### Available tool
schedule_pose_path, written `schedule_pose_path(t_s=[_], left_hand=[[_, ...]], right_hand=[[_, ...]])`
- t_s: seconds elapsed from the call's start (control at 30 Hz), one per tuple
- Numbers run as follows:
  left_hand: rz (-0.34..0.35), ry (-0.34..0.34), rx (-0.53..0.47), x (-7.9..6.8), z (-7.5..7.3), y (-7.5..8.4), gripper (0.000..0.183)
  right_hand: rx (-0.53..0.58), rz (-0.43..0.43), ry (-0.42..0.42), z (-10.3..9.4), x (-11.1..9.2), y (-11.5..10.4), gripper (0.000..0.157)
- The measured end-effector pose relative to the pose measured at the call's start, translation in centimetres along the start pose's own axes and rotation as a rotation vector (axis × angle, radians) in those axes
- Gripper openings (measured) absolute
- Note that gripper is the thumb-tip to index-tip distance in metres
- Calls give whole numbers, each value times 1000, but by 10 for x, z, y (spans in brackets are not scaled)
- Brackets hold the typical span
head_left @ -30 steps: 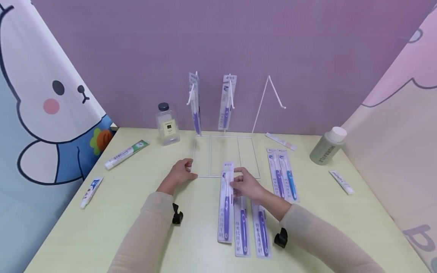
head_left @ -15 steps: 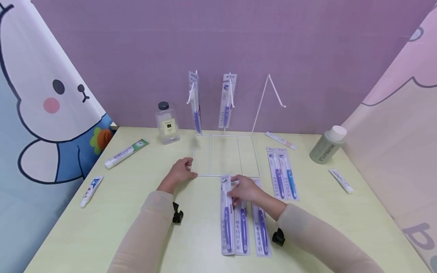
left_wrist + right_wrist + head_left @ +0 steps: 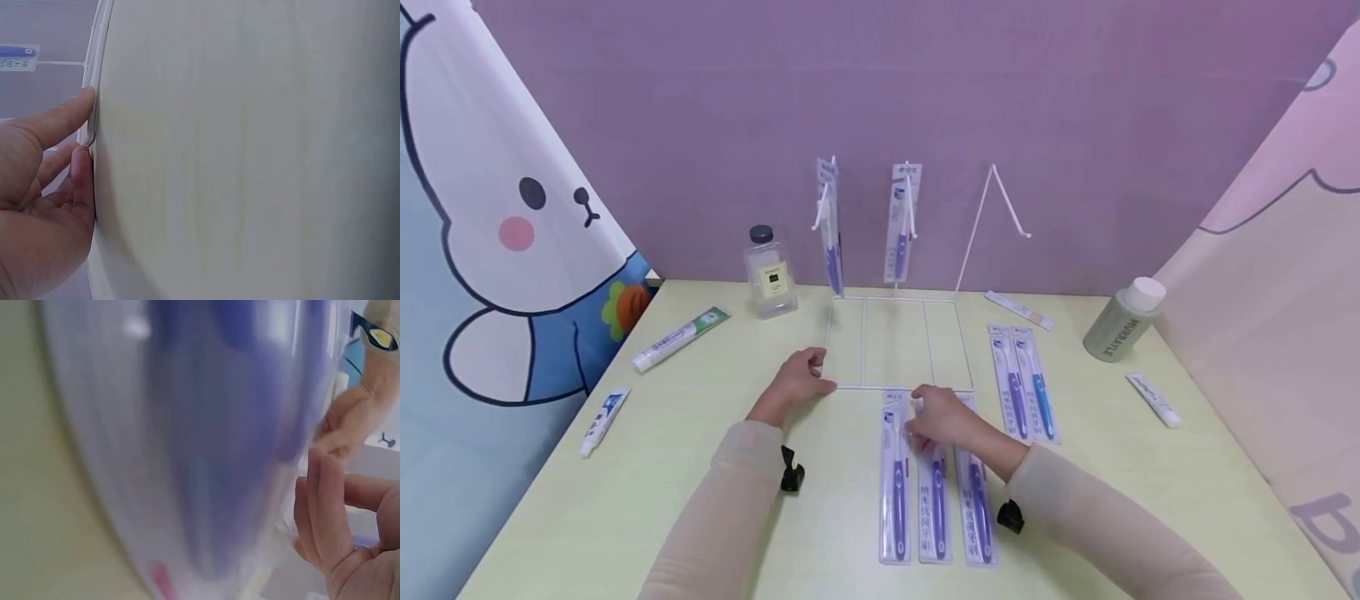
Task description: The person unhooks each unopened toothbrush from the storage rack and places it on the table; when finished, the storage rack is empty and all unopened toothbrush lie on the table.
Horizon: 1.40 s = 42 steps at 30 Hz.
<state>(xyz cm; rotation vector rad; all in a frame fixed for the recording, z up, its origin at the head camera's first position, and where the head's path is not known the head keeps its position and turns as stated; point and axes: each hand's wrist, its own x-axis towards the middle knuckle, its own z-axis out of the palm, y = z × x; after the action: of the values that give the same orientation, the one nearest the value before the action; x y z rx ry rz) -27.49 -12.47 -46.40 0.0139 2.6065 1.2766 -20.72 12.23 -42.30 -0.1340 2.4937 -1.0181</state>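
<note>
Left hand (image 3: 795,379) pinches the rack (image 3: 864,342) while the right hand (image 3: 947,417) arches over packaged toothbrushes (image 3: 938,504), grip unclear.

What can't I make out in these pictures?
Head view: most of the upper part of the front row's middle toothbrush, hidden by the right hand.
Head view: the smaller lettering on the label of the clear bottle, too small.
Left wrist view: the rest of a pack, cut off by the left edge.
Right wrist view: any print on the purple pack, blurred.
</note>
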Motion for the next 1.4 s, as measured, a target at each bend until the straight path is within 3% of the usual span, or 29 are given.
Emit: schedule_pose_path(t_s=[0.17,0.33,0.5,0.67,0.8,0.9,1.07,1.4], left_hand=[[-10,0,-20,0,1,-1,68],[-6,0,-18,-1,3,-2,68],[8,3,-6,-2,4,-3,68],[14,14,-8,-2,3,-3,68],[20,9,-5,-1,3,-3,67],[14,12,3,0,3,-3,67],[7,22,3,2,5,-3,66],[-8,31,7,3,4,-3,66]], right_hand=[[15,-18,20,-23,7,-14,58],[33,-35,95,-53,24,-31,53],[54,-138,194,-88,45,-52,45],[75,-279,368,-120,68,-79,39],[140,-314,524,-139,86,-97,40],[222,-283,587,-147,96,-108,44],[270,-235,630,-153,108,-116,48],[387,-311,681,-143,124,-121,37]])
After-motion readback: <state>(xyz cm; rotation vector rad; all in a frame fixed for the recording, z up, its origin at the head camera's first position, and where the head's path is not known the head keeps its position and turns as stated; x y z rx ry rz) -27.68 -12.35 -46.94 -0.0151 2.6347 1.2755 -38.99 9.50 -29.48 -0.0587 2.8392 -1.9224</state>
